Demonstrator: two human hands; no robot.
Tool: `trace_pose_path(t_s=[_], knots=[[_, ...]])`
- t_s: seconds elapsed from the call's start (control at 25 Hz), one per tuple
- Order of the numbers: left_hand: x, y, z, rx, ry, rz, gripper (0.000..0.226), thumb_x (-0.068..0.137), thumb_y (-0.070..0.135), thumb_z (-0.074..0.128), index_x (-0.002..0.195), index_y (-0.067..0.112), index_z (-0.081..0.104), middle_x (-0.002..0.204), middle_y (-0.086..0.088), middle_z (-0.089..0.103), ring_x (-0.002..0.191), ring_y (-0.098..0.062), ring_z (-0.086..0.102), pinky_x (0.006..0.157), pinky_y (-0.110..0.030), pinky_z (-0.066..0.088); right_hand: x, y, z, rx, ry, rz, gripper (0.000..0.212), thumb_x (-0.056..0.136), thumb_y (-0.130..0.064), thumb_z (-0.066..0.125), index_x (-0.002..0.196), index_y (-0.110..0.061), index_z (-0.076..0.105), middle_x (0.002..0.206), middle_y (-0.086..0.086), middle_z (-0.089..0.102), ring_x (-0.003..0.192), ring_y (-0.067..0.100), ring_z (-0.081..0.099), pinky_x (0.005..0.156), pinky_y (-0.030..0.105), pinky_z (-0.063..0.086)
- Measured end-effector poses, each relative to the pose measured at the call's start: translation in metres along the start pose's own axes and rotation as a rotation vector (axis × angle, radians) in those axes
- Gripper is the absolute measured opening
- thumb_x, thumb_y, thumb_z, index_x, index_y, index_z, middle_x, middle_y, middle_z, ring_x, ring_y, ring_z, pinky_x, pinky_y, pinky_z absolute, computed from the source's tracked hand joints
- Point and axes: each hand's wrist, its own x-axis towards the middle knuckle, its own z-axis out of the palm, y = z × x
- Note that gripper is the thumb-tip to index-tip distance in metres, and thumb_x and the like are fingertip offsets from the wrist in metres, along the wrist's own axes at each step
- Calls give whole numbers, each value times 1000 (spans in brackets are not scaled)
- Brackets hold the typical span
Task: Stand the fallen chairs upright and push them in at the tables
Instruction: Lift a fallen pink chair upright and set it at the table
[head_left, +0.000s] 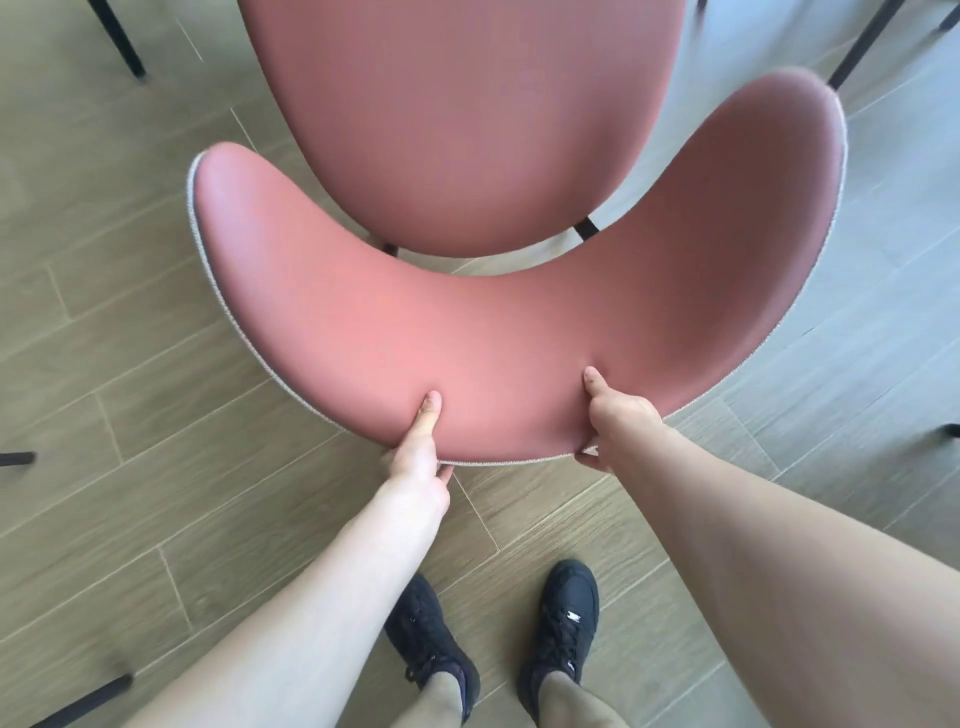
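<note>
A pink upholstered chair (519, 322) stands upright just in front of me, seen from above. Its curved backrest has a grey fabric outer side, and the rounded seat lies beyond it. My left hand (418, 447) grips the top edge of the backrest left of centre, thumb pressed into the pink padding and fingers behind. My right hand (615, 415) holds the same edge to the right, thumb on the inner face. Two of the chair's black legs show under the seat; no table top is in view.
Wood-look plank floor (156, 364) surrounds the chair. Black furniture legs stand at top left (124, 41), top right (862, 41), far left (15, 458), lower left (83, 701) and right edge (951, 430). My black shoes (431, 639) are behind the chair.
</note>
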Motion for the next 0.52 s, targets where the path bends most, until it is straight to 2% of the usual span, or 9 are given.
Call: trace_pose_path(t_s=[0.12,0.16,0.2,0.24,0.28,0.32,0.4,0.44,0.52], knots=[[-67,35,-4,6,21,42,51,74,33,88,112,19,56,125,-1,65,112,-23,62,84,-35,48,-75,-43,-35,-128,-79,5,51,90,-52,63,79,-3,54,82,15,56,60,32,57,81,53,59],[-85,47,-4,-4,24,55,45,75,31,87,107,19,57,122,0,65,108,-22,62,83,-34,47,-97,-57,-43,-242,-117,-19,43,96,-44,58,94,-1,59,87,17,60,69,34,61,88,53,56],[-101,62,-4,-17,26,71,38,76,30,86,99,19,57,118,2,64,104,-21,60,83,-34,46,-119,-74,-48,-402,-94,-64,41,100,-35,51,118,2,56,105,22,62,90,37,64,97,54,50],[-116,77,-4,-24,38,81,34,77,30,86,90,19,56,112,3,63,100,-21,59,82,-33,45,-138,-89,-53,-573,58,-199,47,101,-24,46,140,3,41,134,27,51,118,41,55,106,54,41],[-128,90,-3,-12,52,81,34,77,29,86,84,20,54,105,3,62,94,-21,58,78,-31,46,-157,-98,-59,-682,273,-414,62,98,-15,47,152,0,20,156,28,24,139,41,34,113,56,30],[-139,103,-1,4,51,81,35,78,29,86,80,20,51,98,2,60,86,-21,58,71,-30,46,-174,-105,-62,-768,394,-656,79,92,-14,53,156,-8,7,163,23,2,148,38,15,116,57,20],[-151,130,9,7,20,116,36,80,27,84,77,17,50,83,1,58,70,-20,55,56,-26,40,-200,-117,-62,-1098,204,-1060,90,82,-25,61,156,-18,11,165,12,-3,152,29,1,119,58,6],[-151,141,15,5,13,147,35,81,26,83,76,16,50,79,1,57,67,-19,54,54,-26,37,-206,-117,-60,-1269,78,-1131,87,80,-30,61,154,-20,18,165,9,2,152,27,0,119,58,1],[-152,164,24,96,0,257,33,85,22,80,74,15,50,74,0,58,64,-17,54,53,-26,36,-207,-124,-52,-1534,107,-1184,91,80,-32,62,155,-17,13,164,9,5,152,27,-1,119,59,-1]])
